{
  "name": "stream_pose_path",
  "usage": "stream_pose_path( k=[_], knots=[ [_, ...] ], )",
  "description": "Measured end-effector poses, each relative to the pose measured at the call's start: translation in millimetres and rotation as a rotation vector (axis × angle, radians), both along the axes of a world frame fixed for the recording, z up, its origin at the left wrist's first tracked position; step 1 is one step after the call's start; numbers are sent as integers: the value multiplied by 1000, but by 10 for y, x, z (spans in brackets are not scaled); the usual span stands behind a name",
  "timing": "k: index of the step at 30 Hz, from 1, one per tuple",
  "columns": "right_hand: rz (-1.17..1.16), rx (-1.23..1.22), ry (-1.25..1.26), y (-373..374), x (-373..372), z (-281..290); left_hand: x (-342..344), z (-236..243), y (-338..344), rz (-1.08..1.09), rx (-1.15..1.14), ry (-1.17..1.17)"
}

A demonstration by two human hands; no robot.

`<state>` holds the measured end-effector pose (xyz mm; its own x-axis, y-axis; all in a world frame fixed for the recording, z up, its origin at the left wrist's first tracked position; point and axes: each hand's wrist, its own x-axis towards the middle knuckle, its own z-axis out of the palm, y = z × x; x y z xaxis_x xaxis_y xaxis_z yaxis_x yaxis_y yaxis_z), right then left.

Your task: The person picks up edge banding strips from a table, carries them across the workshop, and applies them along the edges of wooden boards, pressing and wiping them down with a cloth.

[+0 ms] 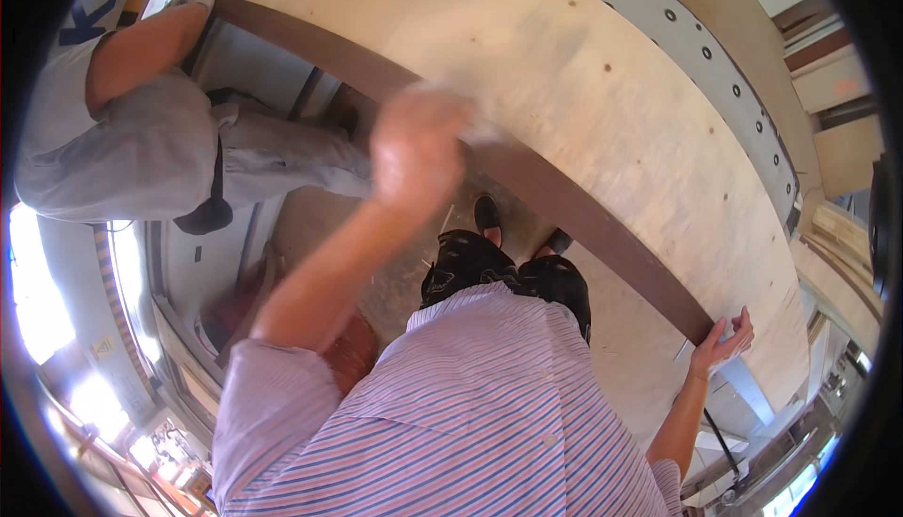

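Observation:
A wide pale wooden board (pixel 583 65) with a dark brown front edge (pixel 574 197) and small dark spots spans the upper right. My left hand (pixel 419 145), blurred by motion, is curled at that edge near the middle, with a whitish item I cannot make out at its fingers. At the board's lower right end, my right hand (pixel 722 340) touches the edge and surface with its fingers apart.
A co-worker in grey clothes (pixel 122 155) stands at the left, a hand (pixel 198 4) at the board's far end. A perforated metal strip (pixel 705 51) runs behind the board. Stacked wooden pieces (pixel 842 150) lie at the far right. My feet (pixel 489 216) show below the board.

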<state>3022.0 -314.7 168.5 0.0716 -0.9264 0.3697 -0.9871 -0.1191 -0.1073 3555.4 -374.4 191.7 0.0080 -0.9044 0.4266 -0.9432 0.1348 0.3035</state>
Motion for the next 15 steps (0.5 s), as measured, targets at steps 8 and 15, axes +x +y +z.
stream_pose_path(
  k=[8, 15],
  knots=[
    [-1, -21, -95, 63, -38, 17, -1171, 41, 316, -360, 30, -41],
    [80, -42, -190, 60, -14, 122, -1314, -24, 238, -153, -47, -14]
  ],
)
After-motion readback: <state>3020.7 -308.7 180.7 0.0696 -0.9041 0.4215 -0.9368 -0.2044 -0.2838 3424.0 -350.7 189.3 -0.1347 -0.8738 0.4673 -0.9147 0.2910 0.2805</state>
